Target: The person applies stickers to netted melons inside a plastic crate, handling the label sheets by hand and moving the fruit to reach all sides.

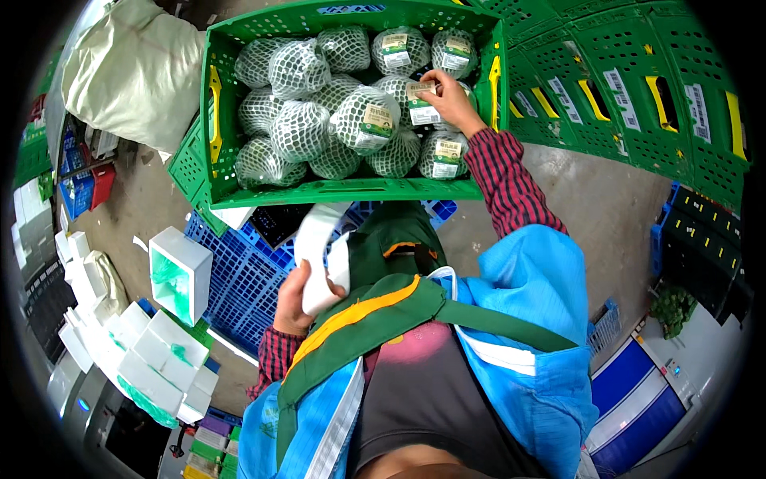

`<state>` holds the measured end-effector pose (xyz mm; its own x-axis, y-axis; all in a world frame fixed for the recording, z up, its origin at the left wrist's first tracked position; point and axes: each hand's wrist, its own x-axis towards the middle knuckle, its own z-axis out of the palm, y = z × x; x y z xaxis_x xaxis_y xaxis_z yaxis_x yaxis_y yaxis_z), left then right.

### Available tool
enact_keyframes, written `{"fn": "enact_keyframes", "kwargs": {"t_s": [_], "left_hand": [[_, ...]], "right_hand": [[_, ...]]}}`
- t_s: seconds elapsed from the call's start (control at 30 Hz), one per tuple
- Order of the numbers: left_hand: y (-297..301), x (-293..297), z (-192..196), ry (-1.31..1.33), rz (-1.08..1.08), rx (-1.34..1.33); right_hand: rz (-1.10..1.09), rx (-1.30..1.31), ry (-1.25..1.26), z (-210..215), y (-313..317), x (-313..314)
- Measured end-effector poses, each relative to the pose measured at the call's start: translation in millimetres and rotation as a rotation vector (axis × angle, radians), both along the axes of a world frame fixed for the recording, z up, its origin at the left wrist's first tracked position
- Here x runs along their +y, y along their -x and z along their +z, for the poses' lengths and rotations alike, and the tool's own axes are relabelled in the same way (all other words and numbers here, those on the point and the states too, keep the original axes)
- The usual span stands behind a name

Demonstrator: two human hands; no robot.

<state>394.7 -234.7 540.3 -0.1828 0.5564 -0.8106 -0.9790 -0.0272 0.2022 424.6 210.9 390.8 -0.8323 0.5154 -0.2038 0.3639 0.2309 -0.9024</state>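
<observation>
White foam netting wrapped the round produce (pixel 300 69) that filled a green crate (pixel 343 191) at the top centre of the frame. Pieces lay heaped, some resting on others, between the crate's two yellow side handles (pixel 215 114). Those towards the left of the crate showed bare netting, while several towards the centre and right bore a beige-and-green label (pixel 377 120) with a white lower part.

At the upper right of the crate, the right hand (pixel 448 100) reached in from a red-and-black checked sleeve (pixel 511 176). Its fingers lay narrow, close together on another such label (pixel 423 103), against a netted piece; whether they pinched the label or pressed it flat, I could not tell.

Left of centre, below the crate, the left hand (pixel 297 297) was closed around a looped white strip (pixel 317 239), whose upper end curved up to just beside the crate's near rim. Behind the strip showed a green apron (pixel 399 307) with orange trim, worn over a blue jacket (pixel 527 271).

Blue pallets (pixel 227 279) lay at centre left, beside a white box (pixel 201 275) with a green liner. A pale sack (pixel 136 72) stood at upper left, and more green crates (pixel 590 88) were stacked at upper right.
</observation>
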Motion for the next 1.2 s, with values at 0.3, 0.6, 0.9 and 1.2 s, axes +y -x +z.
{"fn": "enact_keyframes", "kwargs": {"t_s": [0.3, 0.6, 0.9, 1.2], "left_hand": [[-15, -5, 8, -0.1, 0.057, -0.185], [-17, -3, -16, 0.2, -0.225, 0.313], [-9, 11, -49, 0.135, -0.193, 0.356], [28, -8, -63, 0.239, 0.274, 0.416]], "right_hand": [[0.293, 0.017, -0.672, -32, 10, 3], [0.264, 0.076, 0.362, 96, -14, -116], [0.699, 0.264, -0.084, 129, -57, -226], [-0.105, 0.177, 0.472, 130, -76, -184]]}}
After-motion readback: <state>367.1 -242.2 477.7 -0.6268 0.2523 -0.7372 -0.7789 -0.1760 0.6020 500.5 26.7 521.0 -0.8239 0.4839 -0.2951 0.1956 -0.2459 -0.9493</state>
